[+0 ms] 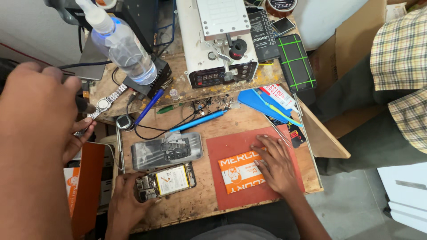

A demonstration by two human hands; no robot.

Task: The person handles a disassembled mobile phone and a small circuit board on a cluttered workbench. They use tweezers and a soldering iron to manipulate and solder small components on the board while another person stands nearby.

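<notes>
My left hand [126,202] grips the near-left end of an opened phone [167,181] that lies on the wooden bench with its battery and circuit board showing. My right hand [276,165] rests flat, fingers spread, on an orange and white card [238,174] lying on a red mat [222,149]. Just behind the opened phone lies a grey phone back cover [151,153] with a dark camera part on it.
Another person's large hand [35,111] hovers close to the camera at the left. A person in a plaid shirt [400,58] sits at the right. On the bench stand a white heating machine [220,44] and a clear squeeze bottle [120,42], with a wristwatch [104,104], blue pens and tweezers [280,131] nearby.
</notes>
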